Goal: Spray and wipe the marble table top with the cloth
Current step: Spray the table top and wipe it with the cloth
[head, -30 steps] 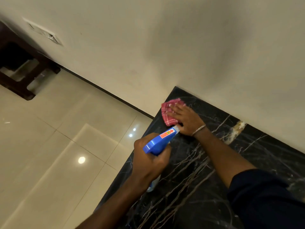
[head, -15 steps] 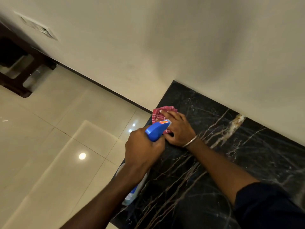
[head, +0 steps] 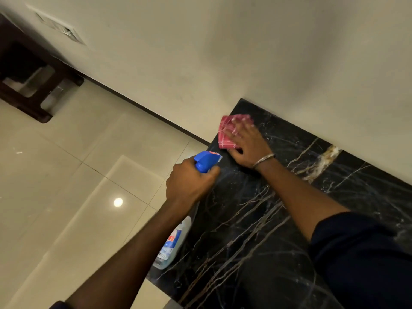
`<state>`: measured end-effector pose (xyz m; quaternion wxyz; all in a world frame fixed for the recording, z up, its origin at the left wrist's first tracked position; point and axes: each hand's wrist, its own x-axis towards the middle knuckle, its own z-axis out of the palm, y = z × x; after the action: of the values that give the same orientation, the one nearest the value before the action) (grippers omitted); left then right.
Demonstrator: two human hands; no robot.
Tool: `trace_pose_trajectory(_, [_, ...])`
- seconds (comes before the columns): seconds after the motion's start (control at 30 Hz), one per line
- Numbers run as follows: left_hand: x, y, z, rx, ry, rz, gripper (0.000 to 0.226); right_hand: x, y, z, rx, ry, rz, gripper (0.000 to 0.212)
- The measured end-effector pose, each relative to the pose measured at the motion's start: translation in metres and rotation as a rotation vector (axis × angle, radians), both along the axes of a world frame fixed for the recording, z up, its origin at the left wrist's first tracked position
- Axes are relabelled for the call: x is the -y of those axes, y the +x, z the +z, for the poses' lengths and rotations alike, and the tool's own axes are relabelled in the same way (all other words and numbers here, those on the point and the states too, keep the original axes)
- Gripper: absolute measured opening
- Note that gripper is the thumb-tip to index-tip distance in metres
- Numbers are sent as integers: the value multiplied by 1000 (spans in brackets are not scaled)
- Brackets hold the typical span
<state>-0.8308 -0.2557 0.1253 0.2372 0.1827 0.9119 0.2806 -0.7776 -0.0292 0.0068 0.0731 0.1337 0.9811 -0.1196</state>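
The black marble table top (head: 278, 230) with pale veins runs along the wall on the right. A red checked cloth (head: 226, 134) lies near its far left corner, pressed flat under my right hand (head: 247, 144), which wears a metal bangle. My left hand (head: 189, 186) grips a spray bottle (head: 176, 241) by its blue trigger head (head: 205, 160). The nozzle points toward the cloth, just over the table's left edge. The clear bottle body hangs below my wrist, partly hidden by my forearm.
A cream wall (head: 267, 52) rises right behind the table. Glossy beige floor tiles (head: 78, 197) spread to the left, below the table edge. A dark wooden piece of furniture (head: 26, 85) stands at the far left against the wall.
My right hand has slid the cloth away from me, toward the table's far corner by the wall. My left hand with the bottle has kept close beside it.
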Motion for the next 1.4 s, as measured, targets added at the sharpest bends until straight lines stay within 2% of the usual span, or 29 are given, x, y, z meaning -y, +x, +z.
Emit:
trace_pose_trajectory(0.13, [-2,-1,-5,33,-55,8,38,51,23,-13,-94,-50,254,62])
trace_pose_trajectory(0.23, [3,-3,-8,47,-83,30,40,26,23,-15,-87,0,396,66])
trace_pose_trajectory(0.3, [9,-4,-11,59,-74,31,36,-5,10,-13,-120,28,239,67])
trace_pose_trajectory(0.4, [14,-4,-12,93,-28,26,33,-52,-5,-7,-147,18,-126,60])
trace_pose_trajectory(0.5, [16,-5,-11,113,-11,17,32,-48,-9,-9,-98,35,-284,63])
trace_pose_trajectory(0.67, [6,-4,0,94,-15,47,32,27,13,-18,-178,8,-136,63])
trace_pose_trajectory(0.8, [-6,-6,11,89,57,71,36,98,29,-16,-202,-107,37,50])
trace_pose_trajectory(0.87, [-11,-5,13,91,71,49,36,97,36,-16,-157,-108,163,47])
trace_pose_trajectory(0.93, [-13,-2,13,92,79,29,34,70,38,-14,-157,-114,231,55])
trace_pose_trajectory(1.0, [-12,1,11,94,62,16,30,34,36,-13,-156,-119,161,65])
trace_pose_trajectory(1.07, [-9,1,7,109,55,7,28,-6,31,-11,-178,-69,-23,70])
trace_pose_trajectory(1.13, [-7,2,2,136,65,-5,27,-44,26,-7,-161,-36,-196,70])
trace_pose_trajectory(1.2, [-5,3,-2,141,47,-16,28,-65,22,-3,-95,-12,-269,68])
trace_pose_trajectory(1.33, [-7,4,-4,136,31,-24,30,-38,28,-2,-134,-12,-354,68])
trace_pose_trajectory(1.4, [-11,4,-4,139,22,-33,32,-12,40,-5,-161,-11,-312,67])
